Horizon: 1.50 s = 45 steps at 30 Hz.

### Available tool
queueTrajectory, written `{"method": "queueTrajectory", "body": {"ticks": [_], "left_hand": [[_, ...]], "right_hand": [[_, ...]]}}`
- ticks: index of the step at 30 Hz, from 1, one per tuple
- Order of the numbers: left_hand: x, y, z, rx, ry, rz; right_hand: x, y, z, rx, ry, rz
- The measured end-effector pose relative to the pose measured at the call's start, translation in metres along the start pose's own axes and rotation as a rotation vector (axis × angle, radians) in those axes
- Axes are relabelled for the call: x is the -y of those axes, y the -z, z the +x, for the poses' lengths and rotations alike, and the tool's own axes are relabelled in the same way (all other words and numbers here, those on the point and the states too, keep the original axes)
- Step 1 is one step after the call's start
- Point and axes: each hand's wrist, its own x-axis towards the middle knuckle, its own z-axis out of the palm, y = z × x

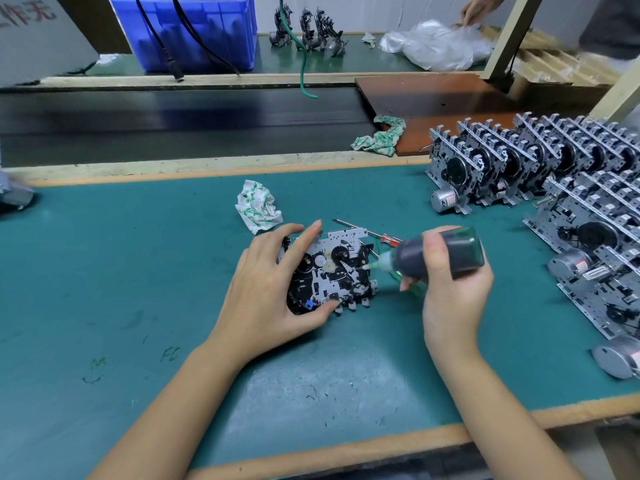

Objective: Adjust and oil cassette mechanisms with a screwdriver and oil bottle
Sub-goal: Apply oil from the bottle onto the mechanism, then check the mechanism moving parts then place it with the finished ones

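A: The left hand (273, 289) is curling its fingers round the cassette mechanism (329, 271), which is lying on the green mat (138, 271) near centre. The right hand (450, 282) is gripping the oil bottle (440, 254), nozzle touching the mechanism's right side.

B: Judgement: she is needing a light squeeze, one drop only. The screwdriver (377, 236) is lying just beyond.
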Motion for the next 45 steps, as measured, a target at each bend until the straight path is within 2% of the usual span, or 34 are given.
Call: {"method": "queueTrajectory", "body": {"ticks": [3, 5, 6, 8, 10, 18, 21, 24, 27, 31, 33, 37, 39, 41, 42, 43, 44, 45], "left_hand": [[0.000, 0.004, -0.002, -0.110, 0.149, -0.166], [0.002, 0.010, -0.004, -0.219, 0.327, -0.109], [0.004, 0.012, -0.006, -0.215, 0.421, -0.054], [0.005, 0.012, -0.012, -0.102, 0.556, -0.041], [-0.001, 0.009, -0.020, -0.026, 0.577, -0.086], [-0.003, 0.009, -0.014, -0.123, 0.608, -0.535], [0.006, 0.016, -0.013, -0.119, 0.701, -0.629], [0.014, 0.019, -0.012, -0.065, 0.842, -0.762], [0.016, 0.020, -0.013, -0.047, 0.868, -0.783], [0.017, 0.024, -0.011, -0.012, 0.915, -0.870], [0.015, 0.027, -0.006, 0.003, 0.976, -1.006], [0.012, 0.033, 0.009, 0.078, 1.142, -1.530], [0.012, 0.039, 0.015, 0.163, 1.169, -1.780], [0.014, 0.044, 0.019, 0.179, 1.202, -1.962], [0.016, 0.044, 0.019, 0.163, 1.230, -1.991], [0.018, 0.044, 0.019, 0.132, 1.262, -1.992], [0.020, 0.043, 0.019, 0.100, 1.291, -1.989], [0.021, 0.043, 0.018, 0.081, 1.313, -2.004]], "right_hand": [[0.000, 0.003, 0.009, -0.067, -0.148, 0.113], [-0.002, 0.006, 0.013, -0.081, -0.215, 0.143], [-0.002, 0.006, 0.014, -0.082, -0.240, 0.153], [-0.002, 0.006, 0.015, -0.076, -0.269, 0.172], [0.000, 0.004, 0.015, -0.056, -0.288, 0.183], [0.001, 0.003, 0.015, 0.006, -0.353, 0.268], [-0.001, 0.007, 0.017, 0.020, -0.327, 0.239], [-0.004, 0.008, 0.020, 0.078, -0.223, 0.075], [-0.006, 0.009, 0.031, 0.159, -0.074, -0.144], [-0.004, 0.018, 0.054, 0.185, 0.013, -0.237], [-0.006, 0.023, 0.065, 0.190, 0.026, -0.352], [-0.017, 0.029, 0.084, 0.252, 0.007, -0.721], [-0.023, 0.028, 0.087, 0.320, -0.066, -0.757], [-0.026, 0.026, 0.082, 0.272, -0.094, -0.686], [-0.025, 0.025, 0.078, 0.182, 0.001, -0.674], [-0.022, 0.024, 0.072, 0.096, 0.175, -0.679], [-0.018, 0.023, 0.066, 0.059, 0.383, -0.689], [-0.015, 0.021, 0.061, 0.102, 0.557, -0.701]]}}
